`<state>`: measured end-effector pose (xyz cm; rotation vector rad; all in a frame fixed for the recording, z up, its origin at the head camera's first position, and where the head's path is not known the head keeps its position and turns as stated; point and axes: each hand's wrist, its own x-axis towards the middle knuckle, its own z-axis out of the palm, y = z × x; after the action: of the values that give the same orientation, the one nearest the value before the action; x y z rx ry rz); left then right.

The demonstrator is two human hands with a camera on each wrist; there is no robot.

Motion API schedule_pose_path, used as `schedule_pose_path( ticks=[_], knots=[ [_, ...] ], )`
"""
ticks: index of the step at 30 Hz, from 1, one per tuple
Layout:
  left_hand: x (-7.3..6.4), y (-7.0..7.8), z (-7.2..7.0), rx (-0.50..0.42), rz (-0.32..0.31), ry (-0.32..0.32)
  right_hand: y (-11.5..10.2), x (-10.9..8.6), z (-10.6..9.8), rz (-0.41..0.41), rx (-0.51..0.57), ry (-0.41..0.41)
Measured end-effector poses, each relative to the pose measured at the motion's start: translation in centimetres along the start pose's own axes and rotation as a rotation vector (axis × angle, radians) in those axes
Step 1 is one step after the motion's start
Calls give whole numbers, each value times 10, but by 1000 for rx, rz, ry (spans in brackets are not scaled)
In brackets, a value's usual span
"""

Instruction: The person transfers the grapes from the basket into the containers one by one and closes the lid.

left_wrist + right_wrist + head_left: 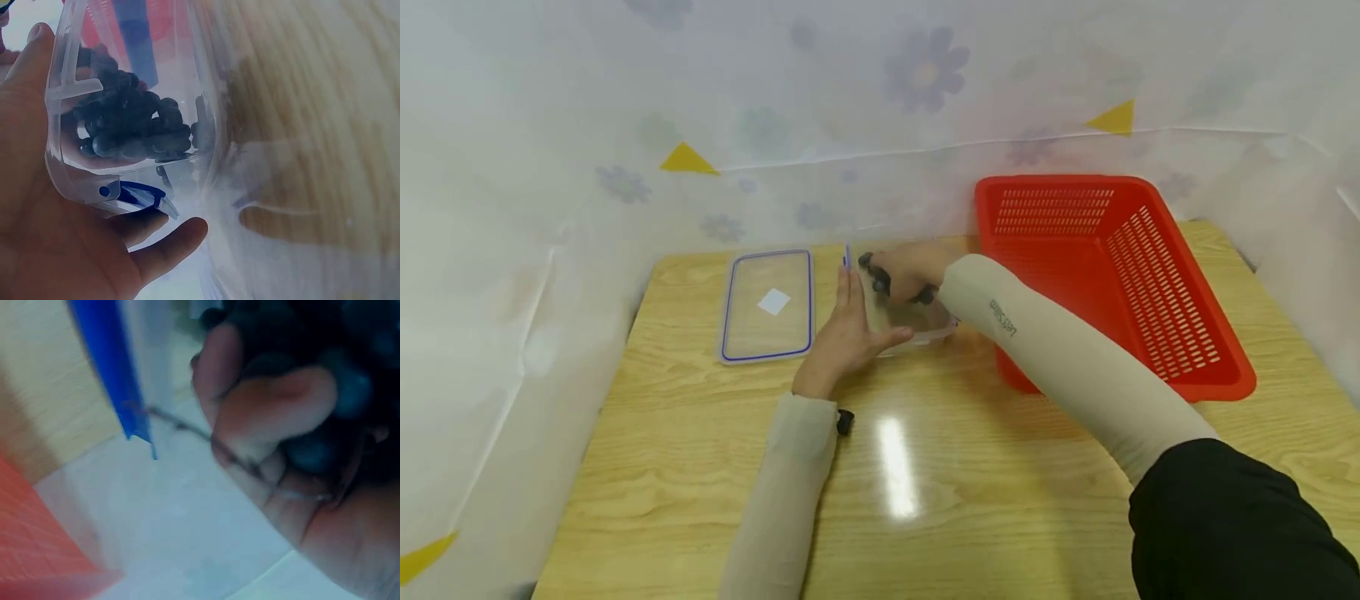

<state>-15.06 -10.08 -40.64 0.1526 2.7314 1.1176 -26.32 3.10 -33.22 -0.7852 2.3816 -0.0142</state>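
Head view first: the right hand (917,267) reaches in over the clear plastic container (928,336), fingers curled firmly round a bunch of dark grapes (882,283). The grapes show left of and below that fist, within the rim, so the vertical relation of bunch to container is what counts. The right hand is the nearer, obviously; the bunch's long axis is half hidden. On the left flank, the left hand (842,337) spreads flat, fingers straight, thumb along the near side, steadying rather than clutching. The clear lid (748,317) lies apart on the counter (685,467); the red basket (1217,392) stands right.

Over to the left wrist: here's what the head view hides, grapes massed behind the clear wall, and a blue-edged locking flap (137,194) by the fingers.

Right wrist, blurry: a bare stem (187,428) pokes out beside the curled fingers.
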Motion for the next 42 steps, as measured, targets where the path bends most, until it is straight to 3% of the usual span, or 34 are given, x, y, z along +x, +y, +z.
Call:
schedule_pose_path(
  ticks=[7, 15, 25, 30, 36, 42],
  knots=[
    [-1, 0, -2, 3, -5, -19, 3, -5, 5, -67, -20, -69],
    [0, -1, -3, -15, -3, -20, -2, 1, 8, -34, -38, 48],
    [2, -2, -6, 2, 3, -19, -6, 1, 8, 28, 20, -60],
    [3, -1, -7, 1, 9, -17, -3, -2, 11, 3, 19, -78],
    [3, 0, -8, 3, 6, -20, -2, -6, 6, -66, 19, -57],
    [4, 0, -8, 9, 5, -20, -2, -12, -5, -99, 4, 32]
  ],
)
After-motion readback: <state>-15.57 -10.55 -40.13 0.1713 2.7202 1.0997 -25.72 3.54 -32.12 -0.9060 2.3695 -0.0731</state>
